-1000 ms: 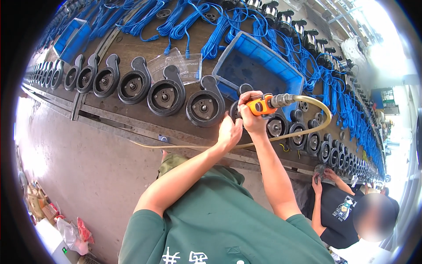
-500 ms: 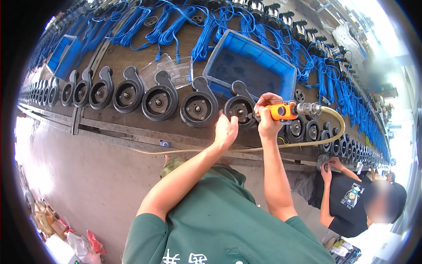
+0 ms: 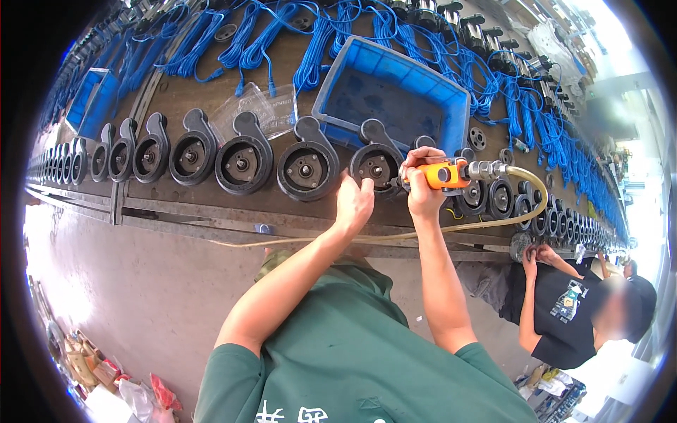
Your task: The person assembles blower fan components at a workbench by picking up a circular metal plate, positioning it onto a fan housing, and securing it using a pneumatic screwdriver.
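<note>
My right hand (image 3: 424, 189) is closed around an orange air-powered tool (image 3: 441, 176) with a metal coupling and a pale hose at its right end. The tool's left end points at the near right rim of a black round housing (image 3: 379, 163), which has a short curved arm and a metal shaft in its middle. Whether the tip touches the housing cannot be made out. On the same housing's near left edge my left hand (image 3: 355, 204) is closed, thumb toward the rim. Just left stands a matching black housing (image 3: 307, 171).
Similar housings line the bench edge (image 3: 282, 224) on both sides. Behind them lie a blue crate (image 3: 458, 134), a clear plastic bag (image 3: 278, 116) and coiled blue cables (image 3: 314, 56). The hose (image 3: 395, 238) crosses the bench front. At the right, another person (image 3: 564, 303) handles something.
The whole view has shifted slightly, so the bench and housings sit a little farther left. Both hands keep their places at the same housing, with the tool still in my right.
</note>
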Motion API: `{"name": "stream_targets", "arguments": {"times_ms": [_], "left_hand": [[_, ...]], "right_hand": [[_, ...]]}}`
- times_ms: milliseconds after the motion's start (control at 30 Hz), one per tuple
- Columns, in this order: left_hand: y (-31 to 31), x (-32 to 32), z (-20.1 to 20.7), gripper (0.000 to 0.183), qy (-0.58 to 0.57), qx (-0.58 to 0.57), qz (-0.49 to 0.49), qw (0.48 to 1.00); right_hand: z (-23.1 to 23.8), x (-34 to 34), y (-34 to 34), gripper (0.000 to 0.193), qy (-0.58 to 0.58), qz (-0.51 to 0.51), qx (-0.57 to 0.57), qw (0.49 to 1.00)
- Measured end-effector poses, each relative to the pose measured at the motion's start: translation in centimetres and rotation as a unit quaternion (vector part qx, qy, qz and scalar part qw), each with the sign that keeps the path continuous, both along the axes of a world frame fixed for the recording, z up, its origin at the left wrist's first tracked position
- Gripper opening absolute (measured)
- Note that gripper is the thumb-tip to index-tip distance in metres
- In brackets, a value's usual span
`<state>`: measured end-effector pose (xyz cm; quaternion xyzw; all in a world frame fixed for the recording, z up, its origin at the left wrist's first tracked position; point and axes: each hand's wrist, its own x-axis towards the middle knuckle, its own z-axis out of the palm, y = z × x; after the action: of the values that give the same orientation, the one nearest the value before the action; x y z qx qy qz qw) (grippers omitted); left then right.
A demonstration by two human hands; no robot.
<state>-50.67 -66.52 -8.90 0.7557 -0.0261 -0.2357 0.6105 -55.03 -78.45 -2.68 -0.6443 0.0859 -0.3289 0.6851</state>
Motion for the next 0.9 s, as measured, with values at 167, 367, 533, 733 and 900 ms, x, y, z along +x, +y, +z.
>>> {"name": "stream_targets", "arguments": {"times_ms": [167,367,533,733,900], "left_hand": [[0.2,0.0,0.3,0.043,0.014,-0.001,-0.004,1.000],[0.1,-0.3,0.8,0.043,0.033,-0.003,0.027,0.999],[0.0,-0.4,1.0,0.044,0.038,0.002,0.022,0.999],[-0.5,0.8,0.0,0.070,0.056,0.012,0.027,0.998],[-1.5,0.9,-1.8,0.064,0.081,-0.003,0.049,0.996]], "right_hand": [[-0.9,-0.2,0.5,0.026,-0.009,0.029,-0.022,0.999],[-1.5,0.2,0.6,0.021,-0.022,0.028,-0.059,0.998],[-1.0,0.3,0.6,0.025,0.004,0.008,-0.054,0.998],[1.6,1.9,-0.9,0.029,-0.038,-0.017,-0.010,0.999],[1.0,4.8,-1.6,0.025,-0.051,-0.040,0.007,0.998]]}}
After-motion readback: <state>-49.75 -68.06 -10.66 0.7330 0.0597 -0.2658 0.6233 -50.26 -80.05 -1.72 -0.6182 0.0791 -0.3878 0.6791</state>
